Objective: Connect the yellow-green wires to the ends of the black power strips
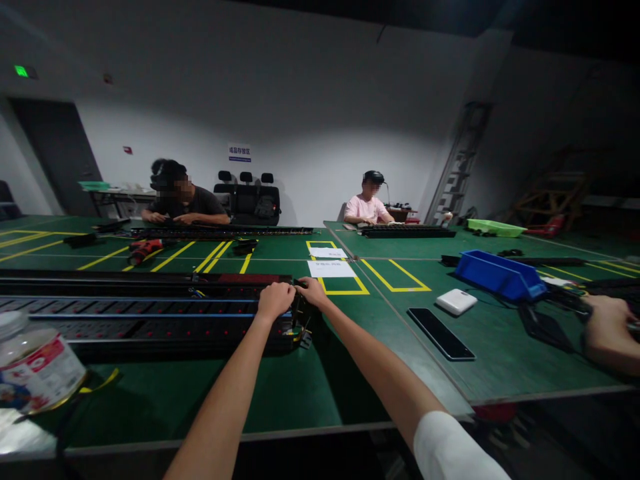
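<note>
A long black slotted assembly [190,327] with red dots and blue strips lies across the table in front of me. Both my hands are at its right end. My left hand [277,300] rests on the top of that end, its fingers curled together and their tips hidden. Close beside it, my right hand [313,291] is bent around the end face, thumb and fingers closed at the edge. Whatever is between the fingers is too small to make out. Thin wires and small metal parts [303,333] stick out below my right hand.
A clear plastic jar [37,367] stands at left. Right of my arms lie a black phone [440,333], a white case [456,302] and a blue bin [500,275]; another person's hand [610,327] is at far right. A red drill [145,251] lies behind; two people sit opposite.
</note>
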`<act>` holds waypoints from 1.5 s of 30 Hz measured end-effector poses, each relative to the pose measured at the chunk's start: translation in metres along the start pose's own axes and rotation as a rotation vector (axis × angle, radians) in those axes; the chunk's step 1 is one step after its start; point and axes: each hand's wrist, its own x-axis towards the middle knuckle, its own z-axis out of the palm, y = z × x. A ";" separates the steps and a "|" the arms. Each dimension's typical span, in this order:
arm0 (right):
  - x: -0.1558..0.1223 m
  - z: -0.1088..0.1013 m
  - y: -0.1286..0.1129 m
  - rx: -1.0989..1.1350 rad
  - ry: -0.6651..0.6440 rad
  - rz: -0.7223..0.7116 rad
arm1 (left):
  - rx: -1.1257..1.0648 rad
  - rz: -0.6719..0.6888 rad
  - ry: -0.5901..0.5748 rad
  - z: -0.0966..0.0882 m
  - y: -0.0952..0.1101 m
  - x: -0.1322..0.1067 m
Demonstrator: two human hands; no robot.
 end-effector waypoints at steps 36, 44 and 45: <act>-0.014 0.007 -0.004 -0.297 -0.039 -0.119 | -0.530 -0.017 0.066 -0.025 -0.027 -0.003; -0.012 0.007 -0.003 -0.320 -0.065 -0.123 | -0.559 0.024 0.079 -0.053 -0.012 -0.114; -0.012 0.006 -0.003 -0.323 -0.066 -0.130 | -0.560 0.015 0.046 -0.051 -0.010 -0.128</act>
